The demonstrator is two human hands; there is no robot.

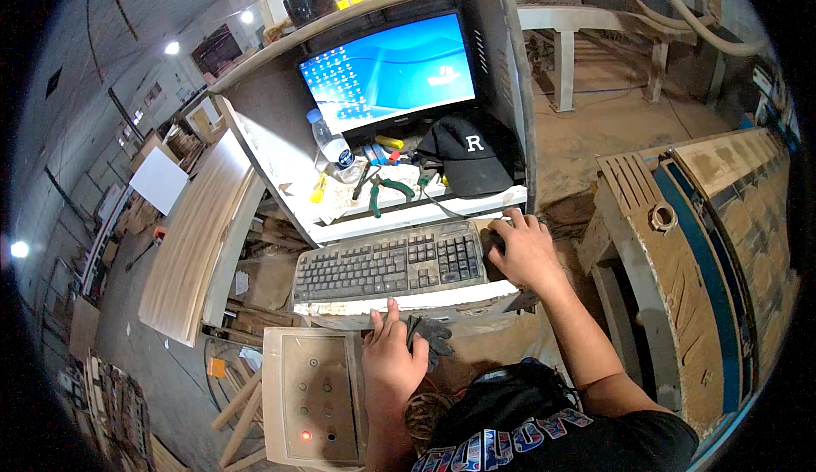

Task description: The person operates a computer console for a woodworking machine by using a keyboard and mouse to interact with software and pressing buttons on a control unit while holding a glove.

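Observation:
My right hand (pixel 525 249) rests over a dark computer mouse (pixel 492 236) at the right end of a dusty black keyboard (pixel 387 261). The hand hides most of the mouse. At the front edge of the pull-out shelf (pixel 340 309), my left hand (pixel 393 357) has its fingers stretched out and apart. Just beyond its thumb hangs a dark grey work glove (pixel 436 338); whether the two touch, I cannot tell. Above the keyboard a lit monitor (pixel 393 68) shows a blue desktop with several icons.
Below the monitor lie a black cap (pixel 469 153), a plastic bottle (pixel 332 145), green-handled pliers (pixel 389 190) and small yellow items. A control box with a lit red lamp (pixel 310 395) stands at lower left. Stacked boards (pixel 200 242) lean left; a dusty machine (pixel 671 276) stands right.

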